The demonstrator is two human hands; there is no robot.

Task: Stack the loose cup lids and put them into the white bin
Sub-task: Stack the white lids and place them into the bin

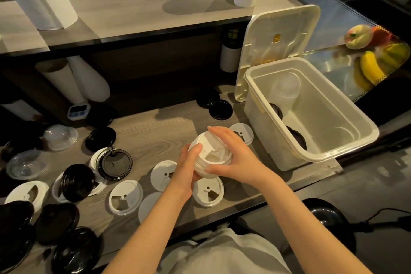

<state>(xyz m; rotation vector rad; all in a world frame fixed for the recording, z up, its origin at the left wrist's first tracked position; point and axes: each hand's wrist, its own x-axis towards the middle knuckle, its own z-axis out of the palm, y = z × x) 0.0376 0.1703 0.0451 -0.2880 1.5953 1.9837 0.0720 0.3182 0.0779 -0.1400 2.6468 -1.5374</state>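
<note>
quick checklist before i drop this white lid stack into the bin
1. Grip: left hand and right hand both hold the white lid stack: ok.
2. Access: white bin is open, its cover propped behind: ok.
3. Room inside: black lids along the near wall, bare floor beside them: ok.
4. Stack nested evenly: cannot tell, the hands cover it.
5. All white lids gathered: not ok, a loose white lid and others lie on the table.

Left forearm (153, 220) and right forearm (298, 209) bare along their whole visible length. Left hand (185, 170), right hand (236, 159) bare too. Bottom centre: pale grey-white garment (222, 253), soft wrinkled cloth.
</note>
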